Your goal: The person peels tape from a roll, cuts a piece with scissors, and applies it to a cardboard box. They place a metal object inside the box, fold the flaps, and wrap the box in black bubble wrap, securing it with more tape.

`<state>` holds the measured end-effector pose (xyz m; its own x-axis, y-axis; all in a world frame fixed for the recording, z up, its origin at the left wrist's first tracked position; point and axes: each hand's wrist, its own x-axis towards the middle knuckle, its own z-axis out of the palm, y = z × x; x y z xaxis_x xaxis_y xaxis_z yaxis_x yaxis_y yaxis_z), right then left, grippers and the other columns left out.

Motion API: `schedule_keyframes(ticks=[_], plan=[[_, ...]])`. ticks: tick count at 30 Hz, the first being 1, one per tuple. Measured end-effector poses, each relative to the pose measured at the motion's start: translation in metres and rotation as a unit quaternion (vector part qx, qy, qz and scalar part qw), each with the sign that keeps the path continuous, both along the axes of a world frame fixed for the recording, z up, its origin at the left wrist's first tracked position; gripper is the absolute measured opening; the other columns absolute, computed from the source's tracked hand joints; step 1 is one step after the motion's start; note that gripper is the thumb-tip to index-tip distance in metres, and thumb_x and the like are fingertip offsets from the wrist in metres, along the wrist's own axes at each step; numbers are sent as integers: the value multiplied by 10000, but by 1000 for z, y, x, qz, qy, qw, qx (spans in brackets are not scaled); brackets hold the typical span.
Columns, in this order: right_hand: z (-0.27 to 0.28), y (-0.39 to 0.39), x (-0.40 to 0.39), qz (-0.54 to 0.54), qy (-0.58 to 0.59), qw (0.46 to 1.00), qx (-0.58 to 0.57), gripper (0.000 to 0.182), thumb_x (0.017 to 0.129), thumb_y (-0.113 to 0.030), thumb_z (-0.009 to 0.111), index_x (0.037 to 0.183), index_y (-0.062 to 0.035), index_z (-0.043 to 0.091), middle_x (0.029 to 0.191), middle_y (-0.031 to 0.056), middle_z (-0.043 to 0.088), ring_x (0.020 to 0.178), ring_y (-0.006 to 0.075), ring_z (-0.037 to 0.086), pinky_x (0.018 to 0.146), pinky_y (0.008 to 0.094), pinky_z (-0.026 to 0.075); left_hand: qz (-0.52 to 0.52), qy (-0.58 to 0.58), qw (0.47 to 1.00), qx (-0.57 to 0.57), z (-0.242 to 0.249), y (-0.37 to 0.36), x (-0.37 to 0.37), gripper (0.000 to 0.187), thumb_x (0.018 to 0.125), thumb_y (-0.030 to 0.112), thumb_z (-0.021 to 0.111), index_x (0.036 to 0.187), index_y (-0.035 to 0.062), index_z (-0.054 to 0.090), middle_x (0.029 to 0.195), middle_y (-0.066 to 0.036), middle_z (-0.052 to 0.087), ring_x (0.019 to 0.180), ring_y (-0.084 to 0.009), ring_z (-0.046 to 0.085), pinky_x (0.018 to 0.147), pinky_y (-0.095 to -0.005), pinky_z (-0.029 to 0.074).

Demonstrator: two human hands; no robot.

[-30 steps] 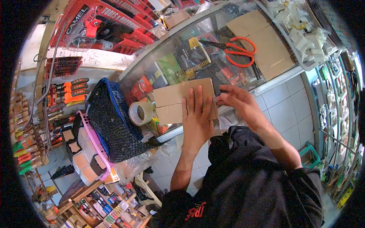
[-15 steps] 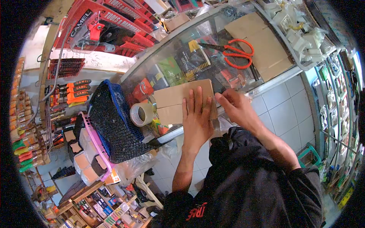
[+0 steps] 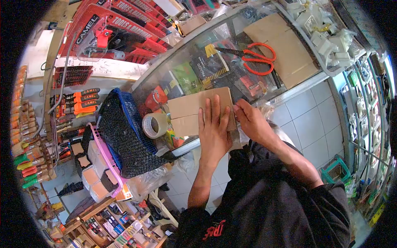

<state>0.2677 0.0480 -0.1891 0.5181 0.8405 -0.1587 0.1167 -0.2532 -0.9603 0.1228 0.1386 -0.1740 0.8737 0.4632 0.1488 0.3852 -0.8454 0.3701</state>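
A small brown cardboard box (image 3: pixel 186 108) lies on the glass counter, a seam running across its top. My left hand (image 3: pixel 214 130) rests flat on it, fingers stretched out and slightly apart. Close against the box's right end, my right hand (image 3: pixel 253 123) is closed, with thumb and fingertips pinched together. What it pinches, if anything, is too small to make out. Just left of the box stands a roll of tape (image 3: pixel 149 126). Beyond my right hand, scissors with orange handles (image 3: pixel 271 58) lie on the glass, blades pointing left.
A flattened cardboard sheet (image 3: pixel 285 49) covers the counter's far right. Packaged goods show through the glass (image 3: pixel 198 82). Left of the counter are a blue basket (image 3: pixel 128 107) and a pink basket (image 3: pixel 108 161). Red tool packs (image 3: pixel 124 25) hang at the upper left.
My right hand has come down slightly and nearer to the box's right end. My left hand stays flat on the box. The box, tape and scissors have hardly moved.
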Motion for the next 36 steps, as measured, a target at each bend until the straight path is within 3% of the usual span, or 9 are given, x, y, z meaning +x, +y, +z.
schedule_keyframes(ticks=[10, 21, 24, 27, 30, 33, 36], plan=[[2, 5, -12, -40, 21, 999, -7, 212, 1076, -213, 481, 1032, -8, 510, 825, 348, 609, 878, 575, 587, 649, 562, 470, -6, 20, 1000, -13, 8, 3, -1, 888, 662, -33, 740, 1492, 109, 458, 1690, -198, 235, 1550, -460, 212, 1205, -651, 234], [-2, 8, -15, -61, 64, 996, 4, 230, 1074, -217, 482, 1064, 5, 536, 873, 363, 618, 932, 588, 581, 704, 548, 497, -1, 58, 998, -10, 7, 2, 1, 835, 691, -28, 725, 1477, 87, 468, 1690, -230, 207, 1548, -469, 206, 1207, -654, 220], [-3, 9, -16, -66, 81, 994, -11, 212, 1085, -189, 499, 999, 4, 516, 802, 240, 535, 716, 282, 463, 705, 420, 479, -1, 71, 997, -8, 11, 2, 4, 825, 696, -37, 714, 1472, 84, 462, 1691, -232, 200, 1545, -478, 208, 1206, -654, 219], [-7, 9, -17, -69, 93, 993, 1, 224, 1085, -199, 501, 995, 6, 521, 798, 238, 539, 721, 273, 474, 709, 421, 480, -9, 57, 998, 0, 8, 2, 2, 837, 683, -45, 712, 1459, 97, 434, 1688, -233, 203, 1538, -491, 209, 1207, -663, 210], [-3, 9, -16, -71, 94, 993, 10, 248, 1070, -225, 495, 1094, 12, 562, 926, 359, 635, 950, 586, 577, 739, 545, 506, -16, 46, 999, 10, 6, 3, 2, 866, 670, -49, 711, 1465, 109, 404, 1685, -234, 207, 1533, -498, 212, 1207, -668, 206], [-8, 11, -17, -70, 81, 994, 23, 244, 1067, -219, 497, 1088, 13, 568, 912, 350, 635, 932, 582, 589, 738, 536, 507, -16, 46, 999, 10, 9, 3, 2, 893, 666, -52, 709, 1479, 120, 383, 1684, -236, 209, 1532, -500, 215, 1206, -670, 206], [-3, 11, -12, -54, 157, 986, -3, 258, 1054, -223, 511, 1052, 22, 593, 890, 342, 637, 909, 575, 601, 743, 536, 505, -21, 42, 999, 14, 8, 3, 1, 894, 663, -56, 708, 1478, 113, 380, 1681, -238, 214, 1530, -503, 217, 1208, -666, 208]])
